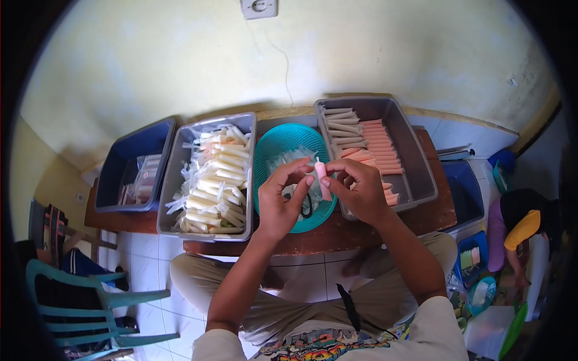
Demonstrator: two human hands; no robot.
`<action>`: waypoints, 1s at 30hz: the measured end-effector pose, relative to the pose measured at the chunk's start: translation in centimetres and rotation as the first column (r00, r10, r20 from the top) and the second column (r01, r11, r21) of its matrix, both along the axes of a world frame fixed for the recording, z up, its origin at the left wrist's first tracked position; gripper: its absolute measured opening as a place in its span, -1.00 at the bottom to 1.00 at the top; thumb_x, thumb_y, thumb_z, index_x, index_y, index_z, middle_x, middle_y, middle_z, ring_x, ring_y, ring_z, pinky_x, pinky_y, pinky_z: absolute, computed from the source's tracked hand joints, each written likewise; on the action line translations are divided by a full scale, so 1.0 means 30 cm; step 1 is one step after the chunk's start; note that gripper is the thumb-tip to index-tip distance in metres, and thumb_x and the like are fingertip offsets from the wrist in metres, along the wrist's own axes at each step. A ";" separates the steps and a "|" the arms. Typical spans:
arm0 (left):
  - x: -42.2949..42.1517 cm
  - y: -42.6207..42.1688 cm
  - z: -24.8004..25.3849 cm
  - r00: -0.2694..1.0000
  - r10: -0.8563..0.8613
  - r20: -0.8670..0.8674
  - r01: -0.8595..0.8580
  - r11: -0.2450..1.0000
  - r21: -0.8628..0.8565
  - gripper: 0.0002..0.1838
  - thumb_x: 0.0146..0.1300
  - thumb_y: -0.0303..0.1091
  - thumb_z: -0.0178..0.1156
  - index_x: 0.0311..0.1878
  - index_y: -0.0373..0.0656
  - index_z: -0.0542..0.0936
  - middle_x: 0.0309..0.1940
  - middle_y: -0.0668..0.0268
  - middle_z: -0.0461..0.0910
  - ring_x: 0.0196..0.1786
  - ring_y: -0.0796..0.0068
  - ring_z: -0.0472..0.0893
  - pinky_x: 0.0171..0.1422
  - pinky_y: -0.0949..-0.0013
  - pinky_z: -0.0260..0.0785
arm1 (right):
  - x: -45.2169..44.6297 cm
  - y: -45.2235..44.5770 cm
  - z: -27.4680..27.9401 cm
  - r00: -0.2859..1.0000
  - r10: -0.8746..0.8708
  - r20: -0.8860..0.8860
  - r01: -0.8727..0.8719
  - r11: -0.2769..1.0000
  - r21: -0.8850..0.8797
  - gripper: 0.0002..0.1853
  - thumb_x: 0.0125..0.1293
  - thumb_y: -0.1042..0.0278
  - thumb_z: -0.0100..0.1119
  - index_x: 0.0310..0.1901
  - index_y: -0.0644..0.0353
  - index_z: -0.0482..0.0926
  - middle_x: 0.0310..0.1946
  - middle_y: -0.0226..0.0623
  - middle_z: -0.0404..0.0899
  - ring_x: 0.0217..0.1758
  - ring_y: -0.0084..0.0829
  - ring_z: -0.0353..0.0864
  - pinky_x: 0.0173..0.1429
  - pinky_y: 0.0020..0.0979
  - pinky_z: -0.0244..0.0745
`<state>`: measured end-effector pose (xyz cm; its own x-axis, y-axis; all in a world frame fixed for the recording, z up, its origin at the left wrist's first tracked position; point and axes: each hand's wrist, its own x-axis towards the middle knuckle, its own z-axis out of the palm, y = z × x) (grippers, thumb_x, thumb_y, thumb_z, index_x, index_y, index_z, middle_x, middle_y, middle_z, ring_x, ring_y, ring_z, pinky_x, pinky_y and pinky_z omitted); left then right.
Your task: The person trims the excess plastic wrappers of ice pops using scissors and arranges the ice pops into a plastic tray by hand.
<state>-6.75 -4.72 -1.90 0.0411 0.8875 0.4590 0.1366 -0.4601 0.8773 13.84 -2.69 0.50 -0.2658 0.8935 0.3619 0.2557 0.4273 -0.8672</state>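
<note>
Against a pale wall point(180, 72), a brown bench point(319, 242) carries the containers. Over the teal basket point(294, 130), the right hand point(364, 189) pinches a pink tube point(321, 171), apparently steadying it with its tip free. The left hand point(278, 201) curls beside it; whether it grips is unclear. The tube's long axis runs near to far, narrow tip pointing far. Pale tubes point(214, 195) lie left, more pink ones point(379, 144) right.

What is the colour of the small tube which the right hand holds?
The tube is light pink, seen best in the head view.
</note>
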 end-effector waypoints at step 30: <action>0.552 0.305 -0.053 0.942 -0.229 0.247 0.275 0.946 -0.172 -0.76 0.54 -0.47 0.34 0.17 -0.34 0.67 -0.11 0.26 0.76 -0.04 0.49 0.78 0.10 0.40 0.68 | 0.556 0.077 -0.003 0.875 -0.349 0.336 0.278 0.930 0.240 -0.79 0.33 0.34 0.50 -0.03 0.14 0.81 -0.18 -0.19 0.81 -0.27 -0.32 0.82 -0.15 -0.33 0.73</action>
